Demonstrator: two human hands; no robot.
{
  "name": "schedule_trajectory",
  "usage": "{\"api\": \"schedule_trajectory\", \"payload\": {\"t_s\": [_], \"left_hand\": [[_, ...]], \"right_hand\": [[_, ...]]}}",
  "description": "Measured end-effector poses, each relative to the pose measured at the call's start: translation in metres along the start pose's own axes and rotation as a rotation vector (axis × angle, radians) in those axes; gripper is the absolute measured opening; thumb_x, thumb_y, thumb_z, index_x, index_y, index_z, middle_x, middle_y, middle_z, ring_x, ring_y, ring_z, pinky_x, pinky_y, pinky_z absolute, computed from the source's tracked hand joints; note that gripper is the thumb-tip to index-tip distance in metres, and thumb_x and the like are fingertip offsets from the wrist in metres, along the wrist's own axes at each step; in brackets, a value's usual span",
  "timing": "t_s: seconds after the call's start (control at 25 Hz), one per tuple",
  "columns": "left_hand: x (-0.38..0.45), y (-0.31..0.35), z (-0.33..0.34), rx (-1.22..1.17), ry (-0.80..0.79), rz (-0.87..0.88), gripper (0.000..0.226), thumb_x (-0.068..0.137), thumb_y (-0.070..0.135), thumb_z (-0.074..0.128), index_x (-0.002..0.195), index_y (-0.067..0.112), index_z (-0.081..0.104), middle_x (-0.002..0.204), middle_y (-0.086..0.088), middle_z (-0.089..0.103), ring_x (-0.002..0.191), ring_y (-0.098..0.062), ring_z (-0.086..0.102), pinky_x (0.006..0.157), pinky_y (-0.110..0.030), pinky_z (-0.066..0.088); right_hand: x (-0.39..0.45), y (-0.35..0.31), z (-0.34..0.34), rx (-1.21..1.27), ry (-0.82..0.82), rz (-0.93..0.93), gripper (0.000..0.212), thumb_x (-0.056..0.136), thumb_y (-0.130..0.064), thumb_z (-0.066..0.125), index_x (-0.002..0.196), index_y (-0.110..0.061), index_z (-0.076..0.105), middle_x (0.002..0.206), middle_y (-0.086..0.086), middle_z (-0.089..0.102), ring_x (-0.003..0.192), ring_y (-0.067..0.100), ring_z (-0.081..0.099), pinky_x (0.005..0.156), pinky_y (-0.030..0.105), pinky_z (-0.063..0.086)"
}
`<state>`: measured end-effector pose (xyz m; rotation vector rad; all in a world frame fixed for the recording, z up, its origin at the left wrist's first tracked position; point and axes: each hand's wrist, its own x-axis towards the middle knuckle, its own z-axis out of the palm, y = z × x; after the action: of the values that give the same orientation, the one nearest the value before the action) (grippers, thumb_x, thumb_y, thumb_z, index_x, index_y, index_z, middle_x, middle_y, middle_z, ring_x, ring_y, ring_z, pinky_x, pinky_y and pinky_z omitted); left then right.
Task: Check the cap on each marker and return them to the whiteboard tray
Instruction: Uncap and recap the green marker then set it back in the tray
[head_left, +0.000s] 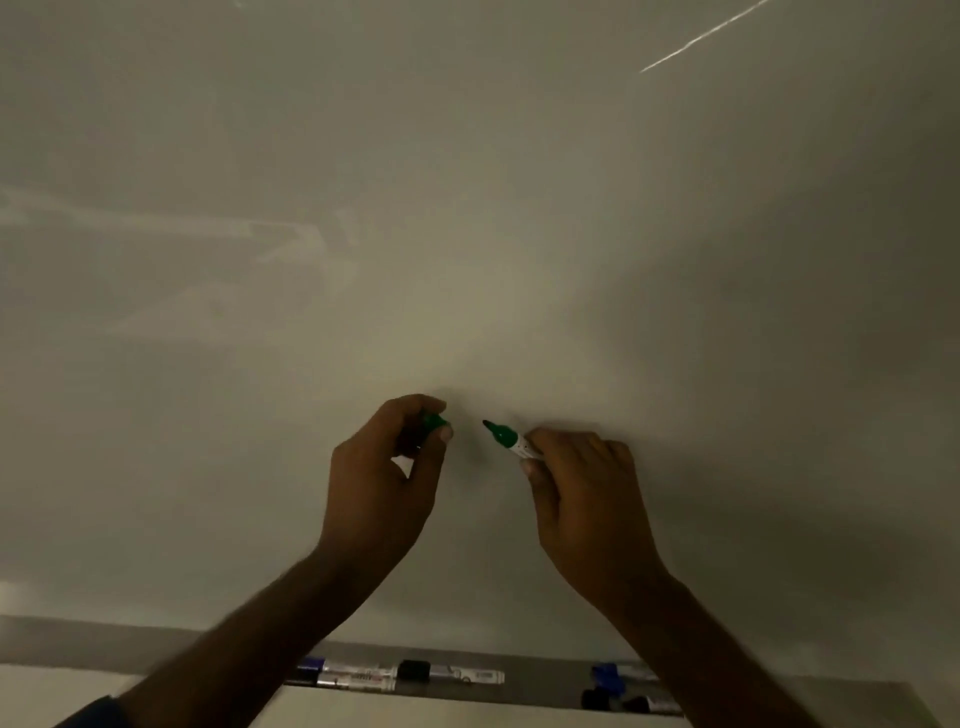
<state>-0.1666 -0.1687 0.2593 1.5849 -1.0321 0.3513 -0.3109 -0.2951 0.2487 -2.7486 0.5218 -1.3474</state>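
At the lower left edge a dark blue sleeve (101, 711) covers the left forearm, which rises toward the middle of the whiteboard (467, 208). The board's pale surface carries faint smeared streaks on its left half and a thin bright line near the top right. The left hand (387, 478) is curled around a green cap (434, 420), pinched between thumb and fingertips with its open end facing right. A small gap separates it from the uncapped green marker (511, 441), whose dark tip points up and left toward the cap; the right hand (587, 493) grips its white barrel, and the printing on the barrel is too small to read. Below, the whiteboard tray (545, 675) runs along the bottom of the board. On it, between the two forearms, lie a blue-capped marker (343, 666), another marker (358, 682) just beneath it and a black-capped marker (452, 672), all lying flat with silver labels too blurred to read. Further right, partly hidden by the right forearm, lie another blue-capped marker (610, 674) and a second black-capped marker (623, 701).
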Motion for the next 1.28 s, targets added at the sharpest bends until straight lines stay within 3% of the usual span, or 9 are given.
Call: {"api": "schedule_trajectory", "payload": {"t_s": [0.12,0.36,0.6,0.88,1.08,1.28], "left_hand": [[0.011,0.013,-0.008,-0.334,0.006,-0.236,0.016,0.078,0.019,0.073,0.090,0.028,0.066,0.078,0.004,0.074,0.074,-0.009,0.069,0.069,-0.023,0.055],[0.020,0.032,-0.024,-0.649,0.046,-0.324,0.021,0.069,0.028,0.070,0.089,0.024,0.073,0.081,-0.004,0.076,0.074,-0.021,0.071,0.069,-0.023,0.057],[0.018,0.039,-0.025,-0.650,0.014,-0.338,0.023,0.068,0.026,0.070,0.091,0.020,0.073,0.081,-0.005,0.077,0.076,-0.022,0.072,0.069,-0.024,0.058],[0.012,0.040,-0.021,-0.643,-0.004,-0.340,0.024,0.066,0.025,0.074,0.088,0.019,0.075,0.075,-0.007,0.076,0.070,-0.023,0.070,0.067,-0.023,0.057],[0.008,0.040,-0.016,-0.679,0.027,-0.339,0.018,0.068,0.023,0.072,0.086,0.022,0.076,0.074,-0.008,0.075,0.066,-0.025,0.070,0.065,-0.024,0.056],[0.003,0.034,-0.014,-0.641,0.027,-0.309,0.018,0.069,0.026,0.071,0.086,0.024,0.076,0.073,-0.007,0.074,0.066,-0.024,0.069,0.065,-0.023,0.057]], "right_hand": [[0.009,-0.011,-0.016,0.058,0.017,-0.050,0.024,0.093,-0.024,0.043,0.113,-0.016,0.056,0.093,0.003,0.066,0.082,0.023,0.058,0.071,0.040,0.045],[0.024,-0.016,-0.038,0.017,0.043,-0.107,0.028,0.094,-0.023,0.043,0.116,-0.017,0.060,0.087,0.003,0.061,0.076,0.023,0.055,0.064,0.040,0.044],[0.026,-0.019,-0.043,-0.002,0.006,-0.132,0.027,0.093,-0.020,0.050,0.117,-0.016,0.061,0.085,0.003,0.060,0.074,0.023,0.053,0.062,0.038,0.042],[0.028,-0.024,-0.044,0.030,-0.014,-0.156,0.032,0.095,-0.028,0.041,0.115,-0.014,0.062,0.088,0.002,0.062,0.074,0.019,0.053,0.061,0.035,0.043],[0.032,-0.030,-0.046,-0.046,0.032,-0.185,0.028,0.093,-0.028,0.045,0.105,-0.014,0.066,0.076,0.001,0.060,0.062,0.018,0.051,0.052,0.031,0.038],[0.032,-0.028,-0.044,-0.037,-0.010,-0.185,0.027,0.094,-0.032,0.044,0.103,-0.017,0.066,0.074,0.000,0.059,0.061,0.018,0.050,0.051,0.033,0.039]]}}
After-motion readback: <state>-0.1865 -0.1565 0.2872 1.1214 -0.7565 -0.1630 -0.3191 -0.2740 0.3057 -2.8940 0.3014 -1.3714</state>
